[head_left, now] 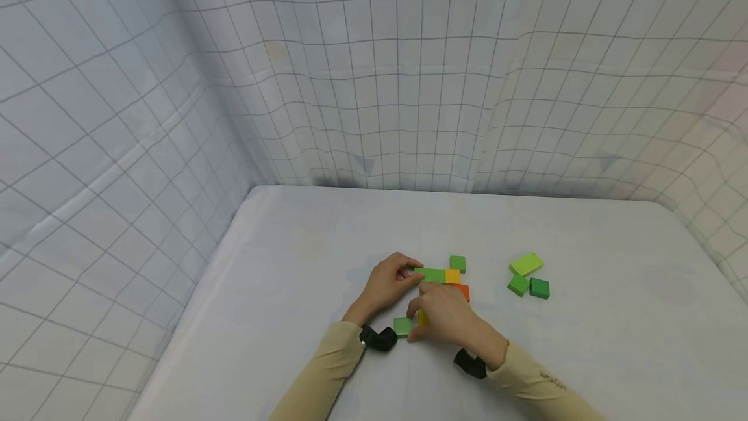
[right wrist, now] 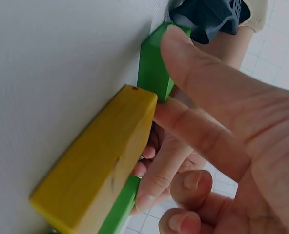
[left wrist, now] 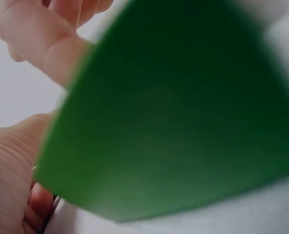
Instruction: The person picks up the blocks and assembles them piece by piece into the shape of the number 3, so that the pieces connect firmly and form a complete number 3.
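**While the right hand (head_left: 447, 312) pinches a green block (head_left: 402, 327), the left hand (head_left: 387, 283) holds a green bar (head_left: 431, 275)**

Though the pictures cannot tell whether it is lifted, the green block is at the tabletop (head_left: 280, 265), just beside the left wrist's camera (head_left: 381, 340). The right thumb and index finger narrow around it. A yellow block (right wrist: 93, 161), partly hidden from the head view, lies right by that index finger. The left fingers, also narrow, grip the bar's left end. An orange block (head_left: 452, 276) adjoins its right end, with a red block (head_left: 461, 291) below and a small cube (head_left: 458, 264) behind. Farther right, a lime block (head_left: 526, 264) lies near a bright cube (head_left: 518, 284) and a dark cube (head_left: 539, 288). Gridded curtains (head_left: 380, 83) stand beyond.
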`<state>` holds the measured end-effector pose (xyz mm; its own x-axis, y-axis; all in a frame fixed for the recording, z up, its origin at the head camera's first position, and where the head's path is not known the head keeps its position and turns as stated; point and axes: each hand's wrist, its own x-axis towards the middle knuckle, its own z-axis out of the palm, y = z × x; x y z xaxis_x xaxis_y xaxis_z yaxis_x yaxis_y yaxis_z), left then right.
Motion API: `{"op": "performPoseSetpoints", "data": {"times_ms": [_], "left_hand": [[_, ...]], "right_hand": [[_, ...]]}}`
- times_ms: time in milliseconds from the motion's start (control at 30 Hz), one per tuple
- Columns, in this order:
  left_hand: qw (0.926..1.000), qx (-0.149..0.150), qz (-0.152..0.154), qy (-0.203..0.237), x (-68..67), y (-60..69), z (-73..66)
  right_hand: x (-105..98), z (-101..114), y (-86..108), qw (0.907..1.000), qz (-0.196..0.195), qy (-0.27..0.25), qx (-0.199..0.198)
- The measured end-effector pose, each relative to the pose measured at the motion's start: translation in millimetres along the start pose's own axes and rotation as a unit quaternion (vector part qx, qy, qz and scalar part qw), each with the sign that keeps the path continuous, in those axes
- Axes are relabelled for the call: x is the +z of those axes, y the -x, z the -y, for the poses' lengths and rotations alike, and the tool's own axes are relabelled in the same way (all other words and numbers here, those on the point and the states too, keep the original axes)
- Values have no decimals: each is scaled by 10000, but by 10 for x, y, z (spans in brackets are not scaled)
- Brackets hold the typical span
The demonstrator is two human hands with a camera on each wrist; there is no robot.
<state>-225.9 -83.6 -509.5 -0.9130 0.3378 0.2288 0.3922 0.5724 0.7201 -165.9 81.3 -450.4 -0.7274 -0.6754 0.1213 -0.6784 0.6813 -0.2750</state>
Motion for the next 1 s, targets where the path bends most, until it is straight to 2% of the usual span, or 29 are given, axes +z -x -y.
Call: {"op": "performPoseSetpoints", "data": {"times_ms": [300, 567, 1000], "left_hand": [[9999, 116, -23, 14, -8, 3, -7], [9999, 121, -21, -47, -6, -1, 8], [9999, 70, -6, -99, -4, -2, 10]], "right_hand": [[42, 2, -2, 9990, -277, -124, 318], [88, -10, 2, 9979, -509, -65, 398], [130, -10, 6, 9966, -650, 9, 512]]}}
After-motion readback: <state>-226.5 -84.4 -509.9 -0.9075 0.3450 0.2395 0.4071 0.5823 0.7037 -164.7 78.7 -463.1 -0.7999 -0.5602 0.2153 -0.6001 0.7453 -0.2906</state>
